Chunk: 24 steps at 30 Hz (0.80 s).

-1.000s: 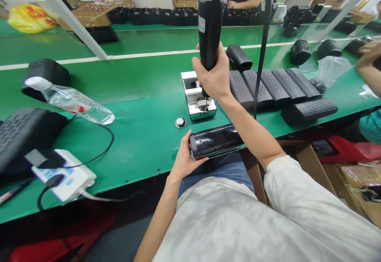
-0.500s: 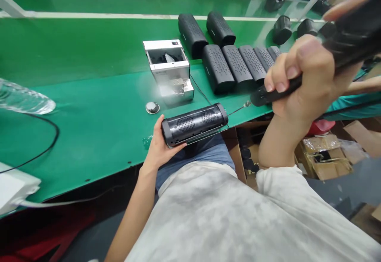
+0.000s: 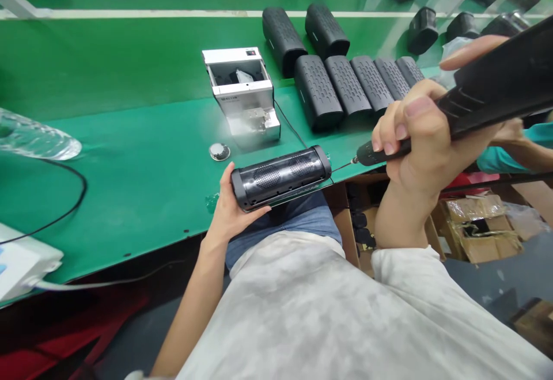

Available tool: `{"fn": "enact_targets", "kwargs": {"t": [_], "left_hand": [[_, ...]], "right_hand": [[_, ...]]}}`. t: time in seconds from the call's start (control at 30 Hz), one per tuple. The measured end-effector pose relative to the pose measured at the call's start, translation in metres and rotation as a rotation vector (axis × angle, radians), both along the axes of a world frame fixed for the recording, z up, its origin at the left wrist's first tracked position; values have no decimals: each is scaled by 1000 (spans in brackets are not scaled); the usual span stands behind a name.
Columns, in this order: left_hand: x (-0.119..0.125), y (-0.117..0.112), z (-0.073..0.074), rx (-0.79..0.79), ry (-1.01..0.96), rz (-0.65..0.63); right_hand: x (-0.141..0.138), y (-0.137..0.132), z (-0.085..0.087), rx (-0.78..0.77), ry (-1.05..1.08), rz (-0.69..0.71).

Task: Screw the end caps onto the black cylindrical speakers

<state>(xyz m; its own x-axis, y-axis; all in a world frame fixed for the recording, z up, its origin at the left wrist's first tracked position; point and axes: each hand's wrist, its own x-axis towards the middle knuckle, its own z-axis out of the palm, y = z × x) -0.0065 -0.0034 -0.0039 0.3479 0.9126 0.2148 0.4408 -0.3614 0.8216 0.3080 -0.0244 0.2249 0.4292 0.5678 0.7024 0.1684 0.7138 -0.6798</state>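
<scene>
left hand (image 3: 231, 210) — grip clamped on speaker (image 3: 280, 176) | right hand (image 3: 425, 144) — grip clamped on screwdriver (image 3: 488, 101), bit at speaker's end

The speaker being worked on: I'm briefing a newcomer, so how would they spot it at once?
On the green table, look at the near edge, in front of the white box. The speaker lies there gripped by the left hand; unlike the matte ribbed covers behind, it is glossy with bare mesh grilles.
</scene>
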Motion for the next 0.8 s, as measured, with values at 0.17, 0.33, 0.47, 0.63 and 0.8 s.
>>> {"fn": "enact_targets", "kwargs": {"t": [0.17,0.33,0.47,0.63,0.8], "left_hand": [[-4,-6,3,-39,53,14],[-13,-10,1,-5,72,35],[-14,-14,2,-32,50,70],[-10,-18,7,-70,13,148],[-7,-16,12,-90,33,197]], "right_hand": [[1,5,-33,-111,10,167],[0,-3,-52,-159,24,256],[1,-9,-60,-147,38,288],[0,-8,-70,-129,53,319],[5,-4,-78,-141,87,355]]}}
